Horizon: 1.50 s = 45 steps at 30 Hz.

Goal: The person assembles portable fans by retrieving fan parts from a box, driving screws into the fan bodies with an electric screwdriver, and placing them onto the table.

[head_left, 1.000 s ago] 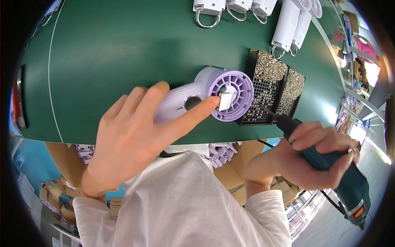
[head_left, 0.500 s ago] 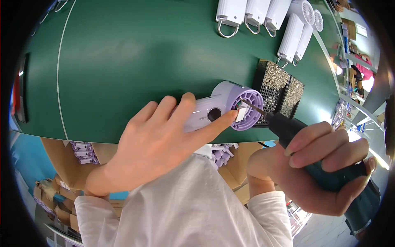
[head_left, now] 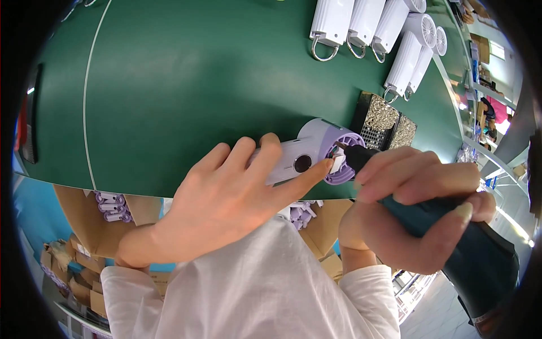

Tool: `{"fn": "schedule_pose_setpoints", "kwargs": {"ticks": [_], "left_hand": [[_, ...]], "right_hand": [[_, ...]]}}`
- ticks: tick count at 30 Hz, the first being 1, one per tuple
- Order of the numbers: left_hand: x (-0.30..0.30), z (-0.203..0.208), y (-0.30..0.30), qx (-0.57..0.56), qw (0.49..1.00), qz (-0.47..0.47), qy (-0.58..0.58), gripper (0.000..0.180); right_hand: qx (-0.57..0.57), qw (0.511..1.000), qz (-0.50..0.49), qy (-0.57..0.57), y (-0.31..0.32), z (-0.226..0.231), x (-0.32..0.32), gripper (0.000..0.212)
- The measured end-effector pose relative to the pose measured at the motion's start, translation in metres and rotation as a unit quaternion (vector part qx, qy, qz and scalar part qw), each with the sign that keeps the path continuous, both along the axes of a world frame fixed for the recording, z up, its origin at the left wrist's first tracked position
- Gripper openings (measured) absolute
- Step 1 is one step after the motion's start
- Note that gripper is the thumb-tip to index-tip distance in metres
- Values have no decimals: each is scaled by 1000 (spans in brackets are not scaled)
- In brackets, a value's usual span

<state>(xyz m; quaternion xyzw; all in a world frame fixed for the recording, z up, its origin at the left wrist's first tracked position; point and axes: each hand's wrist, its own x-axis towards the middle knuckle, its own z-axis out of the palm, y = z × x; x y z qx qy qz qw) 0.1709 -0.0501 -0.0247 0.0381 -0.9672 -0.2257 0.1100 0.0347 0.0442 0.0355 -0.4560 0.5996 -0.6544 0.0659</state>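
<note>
A lilac handheld fan body [head_left: 287, 159] with a dark round window lies on the green table near its front edge. My left hand [head_left: 226, 189] is closed over its handle, pressing it down. The index finger reaches into the round open head [head_left: 334, 133] and touches a small white piece [head_left: 339, 162] inside. In my right hand [head_left: 418, 203] is a dark electric screwdriver [head_left: 480, 257], gripped from the right. Its bit enters the fan head beside the white piece; the tip's exact contact is hard to see.
Just behind the screwdriver stands a black screw tray [head_left: 376, 138] heaped with small screws. Several white fans [head_left: 330, 22] with metal loops lie at the back right. Below the table edge are cardboard boxes [head_left: 141, 210] holding lilac parts. A black-and-red object [head_left: 29, 124] lies far left.
My right hand has brought the screwdriver left and its bit deeper into the fan head. The fan and my left hand appear slightly further right in the picture, as does the table scene.
</note>
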Motion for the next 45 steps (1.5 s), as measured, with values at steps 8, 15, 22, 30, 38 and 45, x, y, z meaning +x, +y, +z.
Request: {"fn": "schedule_pose_setpoints", "kwargs": {"ticks": [8, 15, 22, 30, 38, 45], "left_hand": [[0, -4, -2, -22, 999, -17, 25, 60], [-11, -1, -4, -88, 996, -3, 24, 66], [-27, 5, 3, -31, 999, 19, -6, 62], [-35, 4, 6, -7, 1000, 17, 2, 58], [-36, 6, 8, -8, 1000, 21, -10, 59], [-38, 4, 9, 2, 1000, 19, 1, 58]], "right_hand": [[22, 1000, 16, 13, 11, 3, 1, 25], [-181, 972, -149, 25, 65, 30, -20, 25], [-105, 922, -371, -41, 109, 2, -54, 18], [-48, 945, -324, -28, 132, -15, -76, 19], [-38, 942, -332, -44, 132, -23, -83, 28], [-40, 926, -374, -35, 121, -9, -73, 21]]}}
